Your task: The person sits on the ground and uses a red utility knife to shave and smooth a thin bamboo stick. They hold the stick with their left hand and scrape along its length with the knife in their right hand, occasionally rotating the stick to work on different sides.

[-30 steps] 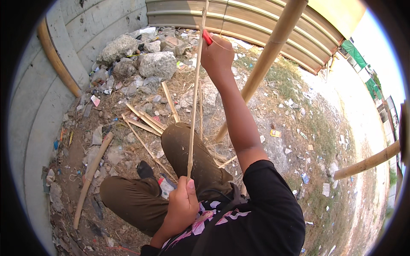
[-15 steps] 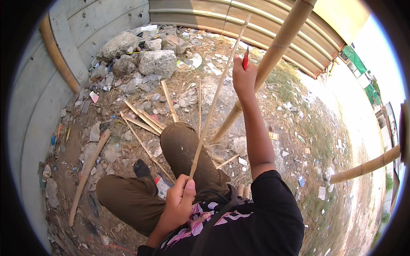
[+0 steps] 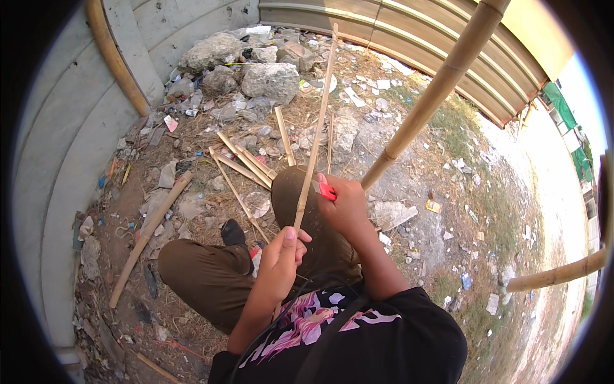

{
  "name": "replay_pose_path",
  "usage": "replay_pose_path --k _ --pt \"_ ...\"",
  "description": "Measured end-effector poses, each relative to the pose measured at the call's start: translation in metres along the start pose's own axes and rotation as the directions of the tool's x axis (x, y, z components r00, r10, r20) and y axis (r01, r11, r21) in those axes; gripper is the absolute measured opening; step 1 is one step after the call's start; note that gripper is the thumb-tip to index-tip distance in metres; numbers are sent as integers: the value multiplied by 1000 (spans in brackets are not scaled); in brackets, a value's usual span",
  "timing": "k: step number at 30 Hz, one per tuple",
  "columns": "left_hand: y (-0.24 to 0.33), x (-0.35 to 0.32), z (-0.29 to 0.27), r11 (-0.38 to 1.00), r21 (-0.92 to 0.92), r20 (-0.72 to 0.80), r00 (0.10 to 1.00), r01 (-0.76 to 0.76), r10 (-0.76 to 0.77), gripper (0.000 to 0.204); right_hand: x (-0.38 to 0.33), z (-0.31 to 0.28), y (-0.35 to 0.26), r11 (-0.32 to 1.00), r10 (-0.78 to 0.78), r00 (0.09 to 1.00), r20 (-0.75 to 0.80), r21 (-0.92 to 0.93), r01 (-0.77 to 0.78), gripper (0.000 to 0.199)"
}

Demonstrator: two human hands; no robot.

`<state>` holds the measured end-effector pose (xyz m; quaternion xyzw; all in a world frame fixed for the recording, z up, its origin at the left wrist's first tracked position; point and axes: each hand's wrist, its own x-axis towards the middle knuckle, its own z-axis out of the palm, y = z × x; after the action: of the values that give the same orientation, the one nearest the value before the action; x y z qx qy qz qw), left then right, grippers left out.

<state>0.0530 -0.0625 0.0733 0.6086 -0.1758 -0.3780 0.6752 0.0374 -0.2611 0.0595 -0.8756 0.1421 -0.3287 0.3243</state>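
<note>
A long, thin bamboo strip [image 3: 318, 121] rises from my left hand [image 3: 283, 256], which grips it near its lower end in front of my lap. The strip leans slightly right and points away from me. My right hand [image 3: 346, 203] is closed around a red-handled knife [image 3: 326, 191], just right of the strip and above my knee. The knife's short blade points toward the strip; I cannot tell whether it touches. More split bamboo strips [image 3: 246, 163] lie on the ground beyond my knee.
A thick bamboo pole [image 3: 435, 89] slants up close to my right. Another pole [image 3: 556, 277] juts in at the far right. A bamboo length [image 3: 150, 238] lies at left. Rocks [image 3: 270, 83] and litter are heaped by the grey wall [image 3: 70, 128] and metal fence [image 3: 409, 25].
My right hand with the knife has come back from near the strip's far end to just above my knee. The left hand still holds the strip, now slightly farther forward.
</note>
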Motion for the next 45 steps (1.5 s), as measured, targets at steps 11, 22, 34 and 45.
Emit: replay_pose_path --k 11,22,34,45 --pt "-11 1 -34 696 -633 486 874 339 17 25 -20 8 -23 982 -104 993 59 -152 112 36" --pt "-3 -11 -24 802 -482 368 912 352 -179 40 -32 19 -18 977 -158 987 -40 -148 150 36" --pt "-3 -16 -16 800 -492 367 915 343 -167 47 -4 28 -15 972 -215 959 -185 -135 191 33" --pt "-8 -28 3 858 -356 458 870 369 -184 44 116 -27 40 966 221 911 -348 -53 -254 39"
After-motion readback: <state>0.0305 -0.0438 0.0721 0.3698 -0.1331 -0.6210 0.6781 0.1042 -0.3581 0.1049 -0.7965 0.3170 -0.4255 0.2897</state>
